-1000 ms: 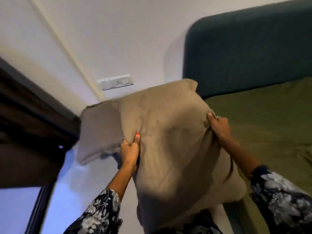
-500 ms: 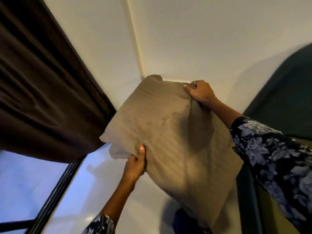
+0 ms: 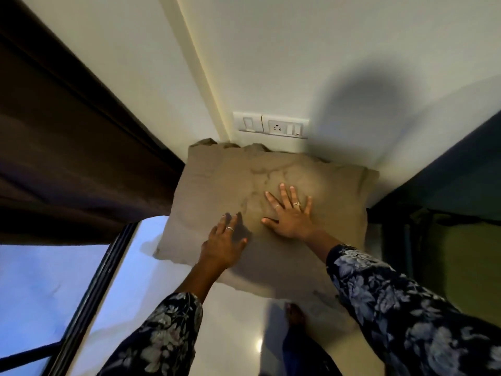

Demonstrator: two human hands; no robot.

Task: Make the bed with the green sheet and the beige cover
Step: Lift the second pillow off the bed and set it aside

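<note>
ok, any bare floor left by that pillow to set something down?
Bare floor below the pillow, between the sleeves; another strip runs along the window frame. Crowded: the corner under the switch plate, where both hands, left and right, press the pillow.

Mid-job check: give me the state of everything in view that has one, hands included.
beige pillow: propped in the wall corner, creased
right hand: open, flat on the pillow
left hand: open, fingers on the pillow, blurred
brown curtain: partly covering the window
green sheet: on the bed
</note>
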